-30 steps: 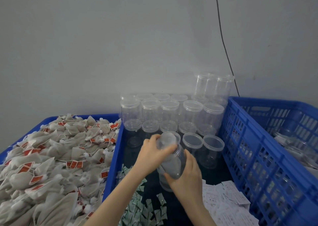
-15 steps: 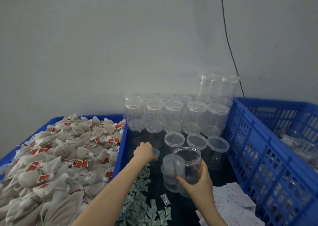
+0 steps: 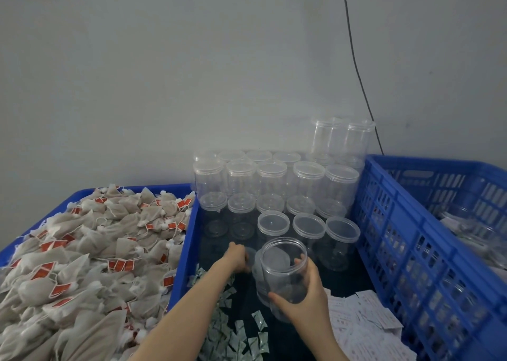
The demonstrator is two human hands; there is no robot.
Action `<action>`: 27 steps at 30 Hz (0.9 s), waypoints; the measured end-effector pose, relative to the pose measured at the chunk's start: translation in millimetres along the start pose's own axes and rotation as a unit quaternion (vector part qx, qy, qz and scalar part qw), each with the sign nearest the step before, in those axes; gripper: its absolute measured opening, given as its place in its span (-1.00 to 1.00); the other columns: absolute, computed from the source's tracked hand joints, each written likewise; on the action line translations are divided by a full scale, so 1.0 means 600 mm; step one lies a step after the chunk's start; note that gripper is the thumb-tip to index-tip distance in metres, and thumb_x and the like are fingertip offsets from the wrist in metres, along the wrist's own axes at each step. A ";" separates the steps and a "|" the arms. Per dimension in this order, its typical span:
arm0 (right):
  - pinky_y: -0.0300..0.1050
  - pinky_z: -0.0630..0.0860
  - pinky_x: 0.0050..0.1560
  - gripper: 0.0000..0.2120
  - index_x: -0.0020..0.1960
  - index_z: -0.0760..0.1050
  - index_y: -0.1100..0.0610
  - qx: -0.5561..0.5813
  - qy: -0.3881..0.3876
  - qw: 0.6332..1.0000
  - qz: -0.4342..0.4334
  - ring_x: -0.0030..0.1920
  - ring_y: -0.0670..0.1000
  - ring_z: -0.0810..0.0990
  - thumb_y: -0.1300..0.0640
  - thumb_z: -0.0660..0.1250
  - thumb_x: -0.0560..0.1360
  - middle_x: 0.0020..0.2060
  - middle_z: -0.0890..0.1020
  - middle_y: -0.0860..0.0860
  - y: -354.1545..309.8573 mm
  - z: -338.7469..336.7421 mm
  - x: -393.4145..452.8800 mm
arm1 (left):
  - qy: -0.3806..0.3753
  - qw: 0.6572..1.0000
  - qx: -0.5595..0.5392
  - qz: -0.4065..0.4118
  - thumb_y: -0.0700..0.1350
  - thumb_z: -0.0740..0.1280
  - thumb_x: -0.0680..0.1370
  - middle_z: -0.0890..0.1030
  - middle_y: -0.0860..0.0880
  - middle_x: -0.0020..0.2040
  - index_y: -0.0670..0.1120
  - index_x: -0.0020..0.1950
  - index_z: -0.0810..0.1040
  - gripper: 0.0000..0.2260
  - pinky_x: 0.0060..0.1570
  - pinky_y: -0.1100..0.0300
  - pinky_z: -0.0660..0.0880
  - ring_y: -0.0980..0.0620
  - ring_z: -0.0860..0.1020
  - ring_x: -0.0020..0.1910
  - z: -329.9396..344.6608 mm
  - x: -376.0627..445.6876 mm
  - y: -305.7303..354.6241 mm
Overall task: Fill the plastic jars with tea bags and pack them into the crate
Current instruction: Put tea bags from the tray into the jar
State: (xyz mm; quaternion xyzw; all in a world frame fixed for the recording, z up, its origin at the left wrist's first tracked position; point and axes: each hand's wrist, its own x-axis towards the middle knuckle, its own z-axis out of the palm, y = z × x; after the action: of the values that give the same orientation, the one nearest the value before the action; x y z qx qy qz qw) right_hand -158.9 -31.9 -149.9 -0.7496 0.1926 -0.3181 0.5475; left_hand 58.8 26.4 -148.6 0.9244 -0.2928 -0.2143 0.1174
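Low in the centre of the frame, the right hand [image 3: 304, 303] wraps an open jar [image 3: 284, 270], thumb across the near wall and fingers [image 3: 303, 260] curled over the far rim, mouth up and tilted a little toward the camera. No lid on it, nothing inside that I can make out. Just left of it, the left hand [image 3: 235, 253] is curled down on the dark surface over what looks like a clear lid [image 3: 251, 253]; whether it pinches the lid or only rests on it, I cannot tell.

The step, as I read it, is parking the lid and getting the jar ready to fill. To do it well, lay the lid flat where it can be found again, clear of the small silver sachets [image 3: 233, 330] scattered at lower centre. Hold the jar low on its body, so the mouth stays free.

The tea bags [image 3: 90, 251] fill the blue tray [image 3: 182, 253] on the left of the frame, so swing the jar toward that tray's edge to shorten the reach. The capped jars [image 3: 274, 187] stand stacked behind, at centre. The blue crate [image 3: 389, 240] waits at right.
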 end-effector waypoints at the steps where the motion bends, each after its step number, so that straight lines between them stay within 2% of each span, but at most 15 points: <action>1: -0.29 0.42 0.25 -0.05 0.37 0.24 -0.25 -0.003 -0.004 1.000 0.000 0.31 -0.23 0.45 -0.13 0.57 0.05 0.28 0.50 -0.20 -0.002 0.002 0.000 | -0.005 1.000 0.012 0.012 -0.04 0.42 0.48 0.48 -0.14 0.26 -0.15 0.18 0.53 -0.67 0.12 0.21 0.42 -0.07 0.51 0.17 0.001 0.001 -0.004; 4: -0.07 0.45 0.33 -0.03 0.41 0.26 -0.19 -0.001 -0.017 1.000 0.000 0.32 -0.17 0.45 -0.13 0.57 0.06 0.28 0.51 -0.18 -0.010 0.011 0.003 | -0.008 0.999 0.031 0.035 -0.09 0.36 0.52 0.61 -0.08 0.12 -0.13 0.10 0.60 -0.80 -0.02 0.27 0.43 -0.02 0.57 0.10 -0.004 0.001 -0.010; 6: -0.05 0.46 0.31 -0.06 0.40 0.29 -0.17 0.002 -0.024 1.000 -0.003 0.30 -0.18 0.46 -0.13 0.55 0.06 0.26 0.52 -0.19 -0.018 0.020 0.007 | -0.008 0.998 0.033 0.057 -0.10 0.33 0.53 0.63 -0.08 0.08 -0.13 0.09 0.61 -0.81 0.07 0.22 0.49 -0.02 0.58 0.08 -0.013 -0.002 -0.010; 8: -0.13 0.47 0.27 -0.10 0.35 0.30 -0.21 0.009 -0.025 1.000 -0.004 0.28 -0.21 0.47 -0.15 0.53 0.05 0.24 0.52 -0.21 -0.023 0.029 0.010 | 0.002 0.996 0.027 0.083 -0.13 0.34 0.52 0.62 -0.09 0.10 -0.13 0.13 0.61 -0.79 0.16 0.12 0.51 -0.02 0.58 0.09 -0.028 -0.012 -0.010; 11: -0.36 0.41 0.15 -0.17 0.27 0.29 -0.29 0.008 -0.026 1.000 -0.006 0.25 -0.29 0.45 -0.15 0.55 0.06 0.21 0.51 -0.27 -0.029 0.039 0.015 | 0.051 0.991 0.022 0.123 -0.22 0.34 0.53 0.60 -0.08 0.13 -0.13 0.14 0.59 -0.80 0.15 0.13 0.51 0.00 0.57 0.09 -0.062 -0.031 -0.015; 14: -0.37 0.41 0.15 -0.19 0.26 0.30 -0.27 0.009 -0.033 0.999 -0.004 0.25 -0.24 0.47 0.02 0.65 0.16 0.22 0.52 -0.20 -0.029 0.049 0.021 | 0.115 0.980 0.028 0.159 -0.19 0.36 0.52 0.54 -0.02 0.17 -0.09 0.19 0.57 -0.76 0.17 0.16 0.49 0.04 0.53 0.12 -0.107 -0.062 -0.041; 16: -0.15 0.45 0.27 -0.15 0.34 0.28 -0.18 0.018 -0.044 0.999 0.000 0.30 -0.09 0.47 0.11 0.67 0.22 0.27 0.50 -0.10 -0.031 0.059 0.024 | 0.163 0.974 0.047 0.147 -0.20 0.35 0.53 0.53 -0.02 0.19 -0.08 0.23 0.55 -0.73 0.18 0.15 0.48 0.03 0.52 0.15 -0.134 -0.084 -0.071; 18: -0.01 0.45 0.34 -0.12 0.41 0.28 -0.07 0.026 -0.062 0.998 0.005 0.32 -0.06 0.46 0.10 0.66 0.23 0.28 0.50 -0.10 -0.034 0.070 0.025 | 0.211 0.970 0.071 0.100 -0.20 0.33 0.53 0.55 -0.03 0.18 -0.06 0.23 0.54 -0.73 0.15 0.12 0.50 0.01 0.53 0.14 -0.152 -0.106 -0.106; 19: -0.07 0.46 0.33 -0.11 0.43 0.29 -0.03 0.031 -0.073 0.997 0.006 0.31 -0.11 0.47 0.08 0.66 0.23 0.28 0.50 -0.13 -0.035 0.077 0.025 | 0.230 0.968 0.074 0.068 -0.20 0.31 0.54 0.56 -0.02 0.17 -0.05 0.21 0.54 -0.75 0.12 0.10 0.51 0.02 0.54 0.11 -0.156 -0.116 -0.126; 20: -0.23 0.47 0.28 -0.11 0.43 0.29 -0.03 0.035 -0.083 0.996 0.006 0.28 -0.22 0.47 0.06 0.66 0.22 0.27 0.50 -0.18 -0.035 0.083 0.024 | 0.240 0.968 0.069 0.034 -0.21 0.30 0.54 0.57 -0.01 0.14 -0.04 0.17 0.53 -0.78 0.09 0.09 0.53 0.03 0.56 0.07 -0.157 -0.126 -0.145; 22: -0.53 0.42 0.05 -0.16 0.38 0.29 -0.14 0.041 -0.100 0.994 0.004 0.21 -0.41 0.43 0.06 0.66 0.22 0.20 0.50 -0.30 -0.035 0.096 0.021 | 0.210 0.974 0.079 -0.028 -0.21 0.29 0.55 0.60 -0.01 0.10 -0.04 0.13 0.53 -0.82 0.06 0.10 0.55 0.05 0.57 0.00 -0.153 -0.146 -0.177; 23: -0.56 0.41 -0.02 -0.16 0.35 0.27 -0.20 0.045 -0.109 0.993 0.006 0.19 -0.42 0.42 0.07 0.65 0.23 0.19 0.49 -0.33 -0.036 0.102 0.018 | 0.166 0.980 0.097 -0.043 -0.20 0.31 0.54 0.60 -0.03 0.11 -0.05 0.15 0.54 -0.81 0.09 0.12 0.54 0.05 0.57 0.02 -0.146 -0.155 -0.188; 25: -0.53 0.42 -0.02 -0.19 0.31 0.26 -0.25 0.048 -0.129 0.990 0.010 0.18 -0.37 0.46 0.08 0.65 0.25 0.19 0.50 -0.30 -0.039 0.112 0.012 | 0.075 0.990 0.109 -0.040 -0.17 0.32 0.54 0.56 -0.05 0.20 -0.06 0.23 0.53 -0.74 0.17 0.14 0.48 0.02 0.54 0.11 -0.120 -0.167 -0.202; 27: -0.52 0.43 0.01 -0.24 0.28 0.30 -0.23 0.050 -0.141 0.989 0.004 0.18 -0.35 0.49 0.10 0.64 0.25 0.19 0.53 -0.26 -0.042 0.122 0.008 | 0.049 0.993 0.104 -0.022 -0.18 0.25 0.58 0.53 -0.07 0.26 -0.04 0.34 0.46 -0.68 0.20 0.13 0.45 -0.02 0.53 0.18 -0.090 -0.176 -0.207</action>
State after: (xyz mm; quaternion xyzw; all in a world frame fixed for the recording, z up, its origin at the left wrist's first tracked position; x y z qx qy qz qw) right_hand -106.4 24.3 -139.6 -0.7578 0.1002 -0.2165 0.6074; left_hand 67.6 193.3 -109.0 0.9473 -0.2868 -0.1395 0.0303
